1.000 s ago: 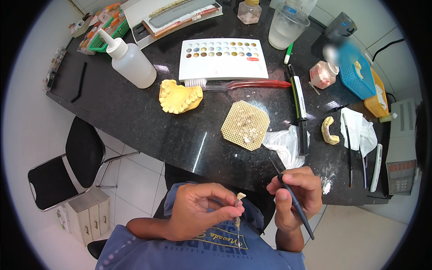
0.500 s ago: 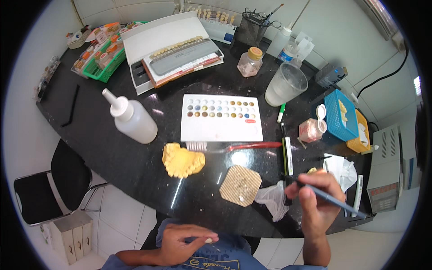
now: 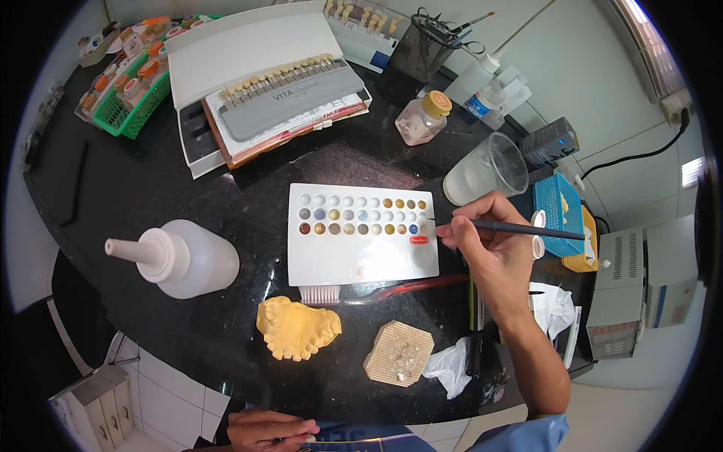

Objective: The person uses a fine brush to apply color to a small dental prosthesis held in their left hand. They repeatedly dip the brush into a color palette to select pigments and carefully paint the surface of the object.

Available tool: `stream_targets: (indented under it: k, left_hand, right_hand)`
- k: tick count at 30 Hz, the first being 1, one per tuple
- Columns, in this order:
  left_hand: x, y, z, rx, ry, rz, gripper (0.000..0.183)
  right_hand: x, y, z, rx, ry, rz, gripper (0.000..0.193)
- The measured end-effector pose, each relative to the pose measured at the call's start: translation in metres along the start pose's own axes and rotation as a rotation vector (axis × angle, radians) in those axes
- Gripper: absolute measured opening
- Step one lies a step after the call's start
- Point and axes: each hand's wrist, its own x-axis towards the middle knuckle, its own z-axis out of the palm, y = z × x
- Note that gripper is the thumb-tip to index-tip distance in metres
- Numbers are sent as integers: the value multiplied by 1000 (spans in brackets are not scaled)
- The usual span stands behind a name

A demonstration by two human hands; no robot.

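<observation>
The thin dark-handled brush (image 3: 520, 228) sits pinched between the fingers of the right hand (image 3: 489, 241), its tip at the right edge of the white rectangular mixing palette with two rows of small colour wells (image 3: 361, 233), which lies flat near the middle of the black glossy worktop (image 3: 151, 188). In the head view, the left hand (image 3: 267, 431) rests low at the near edge, fingers curled; it seems to pinch something small, though what it is cannot be told. The wells stand close together, so a slightly stray tip could pick up the neighbouring shade or smear one colour into the next. The brush handle points toward the clear plastic cup (image 3: 486, 169) and the blue mesh basket (image 3: 557, 207), both near; a quick backward swing of the wrist could knock the cup. In front of the palette lie a red-handled toothbrush (image 3: 376, 290), a yellow plaster dental cast (image 3: 297, 328) and a tan honeycomb tray (image 3: 399, 352), so a low pull-back of the forearm would drag across them. Crumpled white tissue (image 3: 452, 365) lies close to the table's near edge and could slide off. The white squeeze bottle (image 3: 184, 258) lies well to the left, with open dark surface around it, the freest room for movement.
</observation>
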Motion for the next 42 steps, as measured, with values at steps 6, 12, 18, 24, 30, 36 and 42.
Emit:
stream_targets:
  k: [6, 12, 18, 24, 30, 36, 42]
  left_hand:
    - [3, -2, -4, 92, -16, 32, 22]
    - [4, -4, -5, 189, -5, 61, 22]
    - [5, -4, -4, 196, 8, 102, 23]
    - [6, -4, -3, 195, 14, 108, 23]
    - [5, -4, -5, 202, 16, 100, 22]
    - [4, -4, -5, 203, 2, 89, 20]
    - [9, 4, 7, 156, 35, 138, 19]
  right_hand:
    - [5, 9, 3, -63, 18, -105, 9]
    - [6, 12, 4, -106, 35, -146, 10]
    - [6, 13, 4, -131, 28, -165, 10]
    - [7, 13, 4, -150, 31, -174, 10]
    - [7, 12, 7, -153, 40, -173, 10]
    - [5, 9, 5, -94, 36, -124, 8]
    - [-16, -19, -16, 121, 56, -34, 11]
